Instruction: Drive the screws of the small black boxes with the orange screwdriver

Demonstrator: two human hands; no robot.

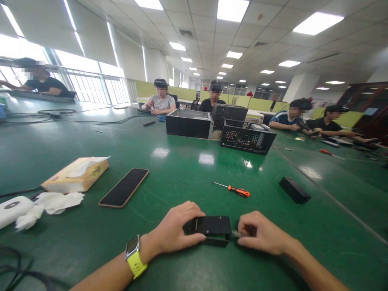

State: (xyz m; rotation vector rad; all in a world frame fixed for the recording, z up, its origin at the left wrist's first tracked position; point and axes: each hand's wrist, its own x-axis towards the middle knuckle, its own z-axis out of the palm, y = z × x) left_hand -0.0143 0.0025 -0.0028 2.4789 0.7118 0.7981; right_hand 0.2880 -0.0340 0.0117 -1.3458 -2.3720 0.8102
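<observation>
My left hand (182, 226) grips the left end of a small black rectangular case (215, 226), thumb on the near side and fingers over the far side. The case's right end and near side look partly open. Just off that end, my right hand (260, 234) is closed in a pinch on a small, pale, shiny piece (237, 233), too small to name. Whether this piece touches the case I cannot tell. Beyond my hands lies an orange-and-black screwdriver (238, 190), its shaft pointing left. A black block (294, 190) rests farther right.
A phone (125, 188), a tissue pack (75, 173), crumpled tissue (57, 202) and a white device (13, 210) lie to the left. Black computer cases (189, 123) stand across the green table (169, 161). Another screwdriver (329, 153) lies far right. Several people sit around.
</observation>
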